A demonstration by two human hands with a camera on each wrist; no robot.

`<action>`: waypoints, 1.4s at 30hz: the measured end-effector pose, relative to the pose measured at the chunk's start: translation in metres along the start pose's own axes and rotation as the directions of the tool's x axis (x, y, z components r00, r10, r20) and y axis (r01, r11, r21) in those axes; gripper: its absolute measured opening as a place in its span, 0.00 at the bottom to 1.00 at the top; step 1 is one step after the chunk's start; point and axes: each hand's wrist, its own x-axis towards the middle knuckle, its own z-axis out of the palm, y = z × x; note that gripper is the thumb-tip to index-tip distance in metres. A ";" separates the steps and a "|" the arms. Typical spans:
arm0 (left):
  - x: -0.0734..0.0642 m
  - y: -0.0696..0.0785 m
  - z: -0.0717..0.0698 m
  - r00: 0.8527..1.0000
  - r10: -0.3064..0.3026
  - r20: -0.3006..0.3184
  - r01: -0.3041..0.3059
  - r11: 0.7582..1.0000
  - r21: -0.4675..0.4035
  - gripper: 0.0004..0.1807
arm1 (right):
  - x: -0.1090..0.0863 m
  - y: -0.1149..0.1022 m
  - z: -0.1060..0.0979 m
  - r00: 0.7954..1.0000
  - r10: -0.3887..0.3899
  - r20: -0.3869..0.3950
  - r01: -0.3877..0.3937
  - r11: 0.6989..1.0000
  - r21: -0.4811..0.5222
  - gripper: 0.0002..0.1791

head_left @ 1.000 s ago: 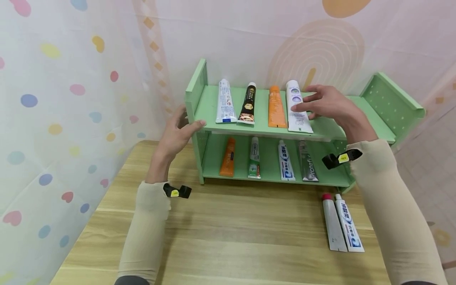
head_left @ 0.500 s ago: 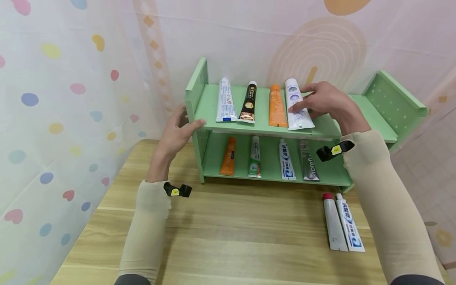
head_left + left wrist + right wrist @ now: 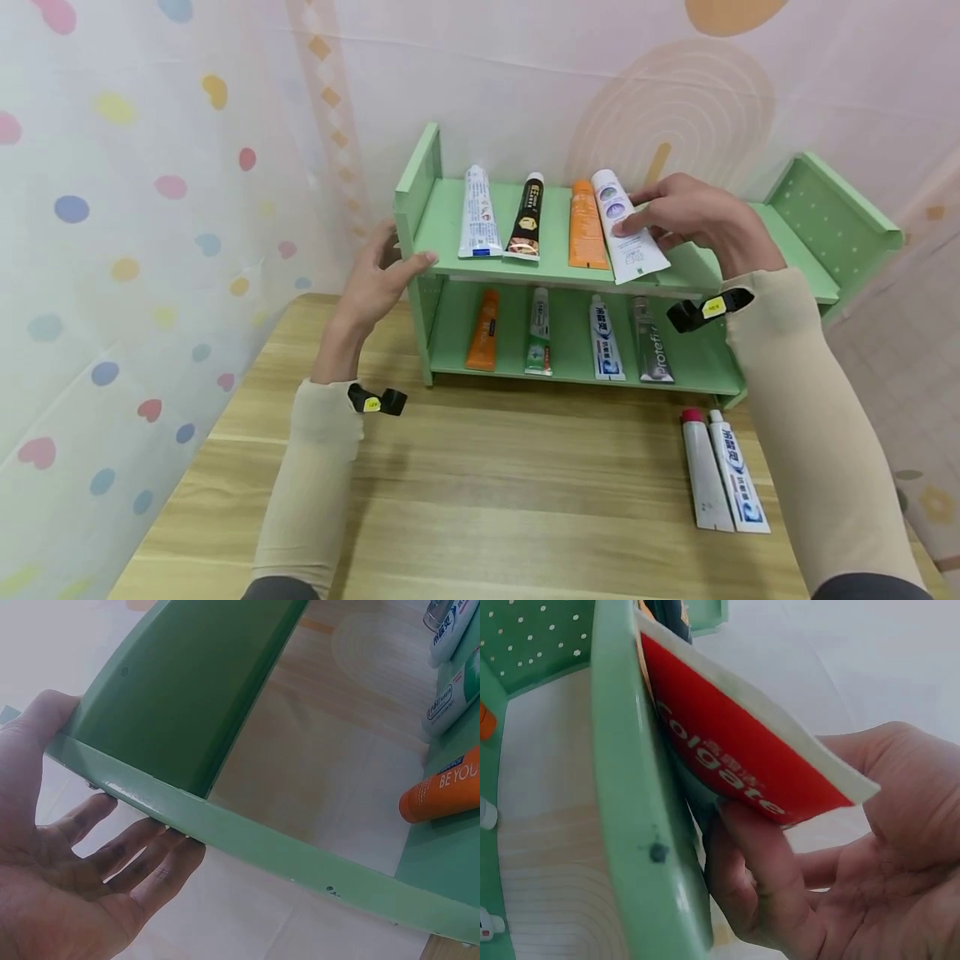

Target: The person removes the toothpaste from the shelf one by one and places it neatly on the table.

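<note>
On the top board of a green two-tier shelf (image 3: 555, 265), my right hand (image 3: 693, 212) pinches a white toothpaste tube (image 3: 626, 229). Thumb above and fingers underneath, it keeps the tube tilted, with the flat end over the front edge. In the right wrist view the tube's underside (image 3: 727, 742) shows red with "Colgate" lettering. Close beside it on the left lies an orange tube (image 3: 587, 227). My left hand (image 3: 371, 279) grips the shelf's left side; in the left wrist view, the thumb and fingers lie on either side of the green panel (image 3: 202, 817).
A black tube (image 3: 527, 218) and a white-and-blue tube (image 3: 478, 215) lie farther left on top. Several tubes, including a grey one (image 3: 651, 342), line the lower board. Two more, one red-capped (image 3: 705, 475), lie on the wooden table (image 3: 525, 500) at front right.
The right hand has turned the white tube: its cap end has swung left toward the orange tube and its flat end right, lifting a little. The left hand stays on the shelf.
</note>
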 end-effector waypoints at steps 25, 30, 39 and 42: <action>-0.001 0.003 0.001 1.000 0.014 -0.003 -0.014 1.000 -0.017 0.36 | -0.031 0.026 0.026 0.950 -0.131 -0.284 0.207 0.944 0.256 0.43; -0.002 0.002 0.001 1.000 0.008 -0.004 -0.008 1.000 -0.020 0.36 | -0.039 0.028 0.033 0.932 -0.140 -0.334 0.232 0.939 0.253 0.43; -0.004 0.002 0.000 1.000 0.009 -0.011 -0.009 1.000 -0.008 0.36 | -0.056 0.035 0.041 0.901 -0.175 -0.396 0.296 0.917 0.268 0.41; -0.005 0.003 0.000 1.000 0.015 -0.011 -0.015 1.000 -0.002 0.36 | -0.061 0.038 0.045 0.889 -0.197 -0.414 0.327 0.905 0.271 0.40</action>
